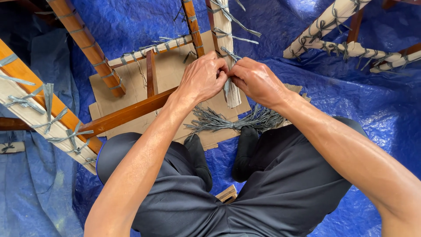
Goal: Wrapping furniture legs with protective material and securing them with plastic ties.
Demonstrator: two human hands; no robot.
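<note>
A person's 2 hands, left hand [202,79] and right hand [256,81], meet fingertip to fingertip, pinching a grey strap [230,55] around a cardboard-wrapped chair leg [228,52] running away from them.

Blue tarpaulin [359,101] over the floor, flattened cardboard sheet [171,79] on it, wrapped wooden furniture frames [48,105] around, even light

Left hand [202,79] & right hand [258,81]: bare, no gloves, forearms unsleeved. Below hands: dark grey trousers [272,184]. Black socks [245,149] on both feet.
</note>
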